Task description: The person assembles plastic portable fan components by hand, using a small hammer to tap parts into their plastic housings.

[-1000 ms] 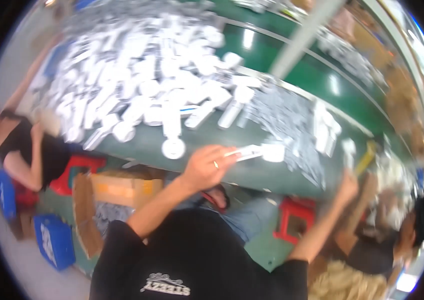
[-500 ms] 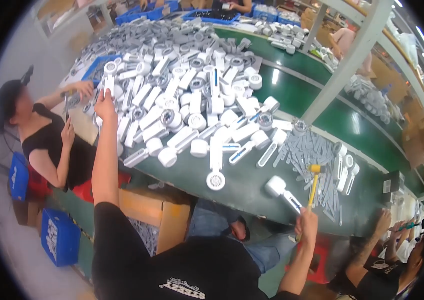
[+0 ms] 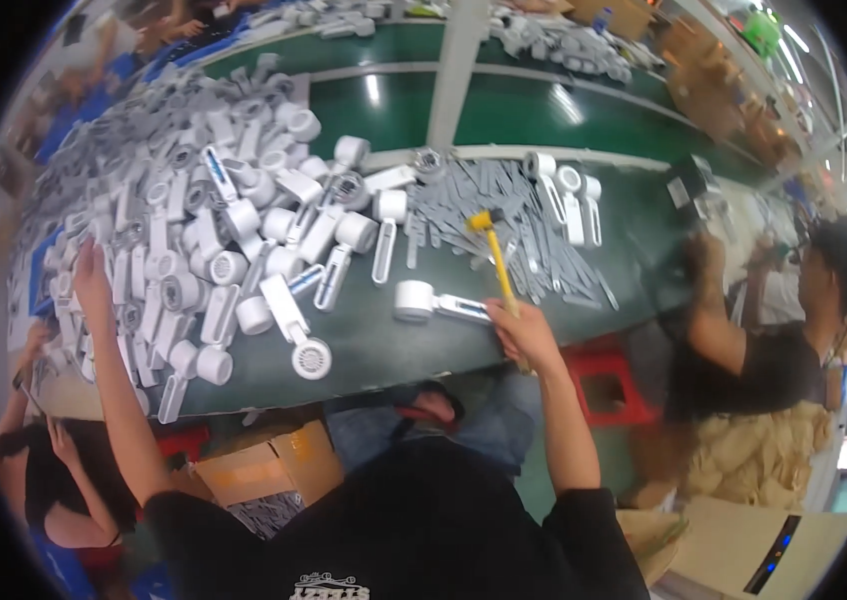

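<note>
My right hand [image 3: 527, 335] is closed round the handle of a small yellow hammer [image 3: 497, 255], its head raised toward the grey strips. Beside those fingers lies a white shower-head-like piece [image 3: 419, 300], round-headed, with a blue strip in its handle. Whether the fingers touch its end I cannot tell. My left hand [image 3: 94, 285] reaches up at the left side of a large heap of similar white pieces [image 3: 214, 225]; its fingers are blurred, and anything in them is hidden. One piece with a grille face [image 3: 312, 358] lies at the heap's near edge.
Grey flat strips [image 3: 524, 230] are piled right of the heap, with several white pieces [image 3: 572, 200] beyond. Co-workers sit at left and right [image 3: 744, 330]. A white post [image 3: 456, 75] rises behind. Below the table edge are a cardboard box [image 3: 269, 465] and a red stool [image 3: 609, 385].
The view has swung to the right. My left hand, which held up a white piece, is now lower against the heap. My right hand still grips the hammer.
</note>
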Available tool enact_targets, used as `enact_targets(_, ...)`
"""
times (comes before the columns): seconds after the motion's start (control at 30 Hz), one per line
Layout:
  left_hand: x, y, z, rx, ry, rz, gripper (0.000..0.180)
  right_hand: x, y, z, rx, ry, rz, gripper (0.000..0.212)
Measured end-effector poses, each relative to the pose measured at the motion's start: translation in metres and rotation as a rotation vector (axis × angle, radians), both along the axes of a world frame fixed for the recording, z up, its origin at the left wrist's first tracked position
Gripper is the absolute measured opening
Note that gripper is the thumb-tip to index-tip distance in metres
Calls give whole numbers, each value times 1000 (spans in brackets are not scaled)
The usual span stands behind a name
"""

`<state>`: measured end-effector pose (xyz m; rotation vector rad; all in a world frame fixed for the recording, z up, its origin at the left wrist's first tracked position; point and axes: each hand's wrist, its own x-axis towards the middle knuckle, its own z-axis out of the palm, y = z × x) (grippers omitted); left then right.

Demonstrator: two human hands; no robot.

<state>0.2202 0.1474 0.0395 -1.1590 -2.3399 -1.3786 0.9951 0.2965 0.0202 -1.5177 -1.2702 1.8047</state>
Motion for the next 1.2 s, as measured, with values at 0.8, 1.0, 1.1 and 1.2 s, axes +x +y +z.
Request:
enact_targets(0.8, 511, 166, 32, -271, 309, -537, 21, 26, -7, -38, 150, 382, -221, 40)
enact_targets(1.0, 574, 74, 30, -286, -883, -876, 22, -19, -61, 31, 116, 462, -156, 38)
enact_targets(1.1, 576, 62, 8, -253, -1034, -874, 20, -31, -72, 17, 338, 433, -246, 31)
enact_targets(1.2, 564, 50, 6, -319, -834, -782, 20, -24, -73, -16, 398, 213, -213, 28)
